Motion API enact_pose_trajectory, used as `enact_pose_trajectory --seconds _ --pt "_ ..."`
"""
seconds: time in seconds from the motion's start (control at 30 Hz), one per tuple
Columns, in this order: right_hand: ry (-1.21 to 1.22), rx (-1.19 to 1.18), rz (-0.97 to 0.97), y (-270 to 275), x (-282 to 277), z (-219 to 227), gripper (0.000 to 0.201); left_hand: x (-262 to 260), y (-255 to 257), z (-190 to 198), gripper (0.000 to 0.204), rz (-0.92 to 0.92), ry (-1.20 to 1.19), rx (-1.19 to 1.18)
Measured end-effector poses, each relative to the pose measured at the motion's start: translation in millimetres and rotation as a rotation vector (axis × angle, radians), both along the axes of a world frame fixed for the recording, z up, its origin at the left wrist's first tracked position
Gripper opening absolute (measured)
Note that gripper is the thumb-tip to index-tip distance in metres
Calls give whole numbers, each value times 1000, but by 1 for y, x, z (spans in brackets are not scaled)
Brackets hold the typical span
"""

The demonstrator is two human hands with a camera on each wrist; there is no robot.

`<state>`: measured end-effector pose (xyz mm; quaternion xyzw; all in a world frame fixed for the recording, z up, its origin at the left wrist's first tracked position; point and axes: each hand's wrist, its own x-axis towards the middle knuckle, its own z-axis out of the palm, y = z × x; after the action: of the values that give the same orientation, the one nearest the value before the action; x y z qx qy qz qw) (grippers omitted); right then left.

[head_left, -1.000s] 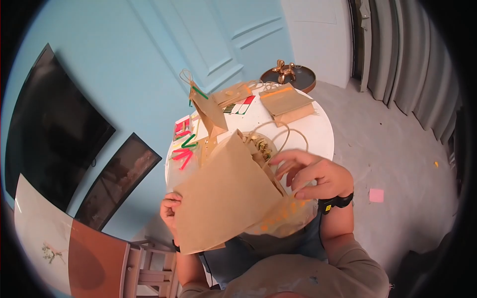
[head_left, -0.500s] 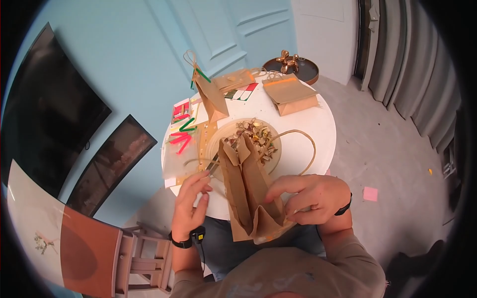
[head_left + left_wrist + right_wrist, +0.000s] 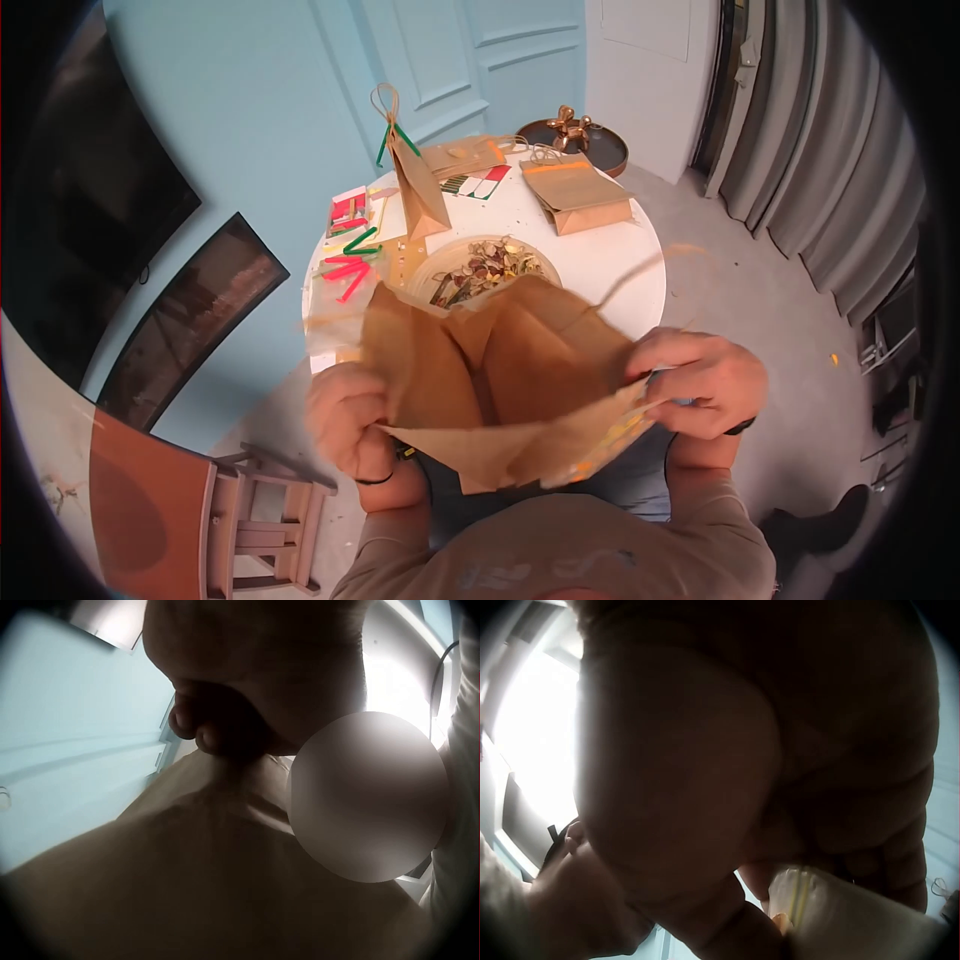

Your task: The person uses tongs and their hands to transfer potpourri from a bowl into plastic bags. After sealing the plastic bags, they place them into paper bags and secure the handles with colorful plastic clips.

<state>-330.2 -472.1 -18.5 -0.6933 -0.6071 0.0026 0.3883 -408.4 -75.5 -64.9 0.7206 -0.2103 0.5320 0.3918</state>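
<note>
A brown paper bag gapes wide in front of the person in the head view, its inside showing. The left hand pinches its rim at the left; in the left wrist view curled fingers meet the brown paper. At the right side, the right hand grips the rim. A see-through plastic piece with orange and yellow bits lies against the bag's near face below that hand. The right wrist view shows a pale sheet with two yellow lines by the fingers. Handles of the bag are blurred.
Behind the bag, a round dish of dried petals sits on the white round table. Other paper bags stand farther back. Pink and green strips lie at left. A wooden chair stands lower left.
The bag was first held sideways, then upright and narrow with the left hand off it. Now both hands hold its rim, and the mouth is spread wide toward the head camera.
</note>
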Motion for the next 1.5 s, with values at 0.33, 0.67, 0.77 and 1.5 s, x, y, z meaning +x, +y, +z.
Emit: enact_pose_trajectory --seconds 0.33,0.67,0.77,1.5 --pt "23 -76 -102 17 5 23 7 -1 3 -12 12 48 -1 148" --pt "25 467 -518 -12 -38 90 24 11 12 -6 13 84 -67 288" --pt "183 638 -497 14 -40 126 23 17 9 0 17 6 -102 297" --pt "635 568 -485 94 46 108 25 51 2 -24 26 -266 123 335"
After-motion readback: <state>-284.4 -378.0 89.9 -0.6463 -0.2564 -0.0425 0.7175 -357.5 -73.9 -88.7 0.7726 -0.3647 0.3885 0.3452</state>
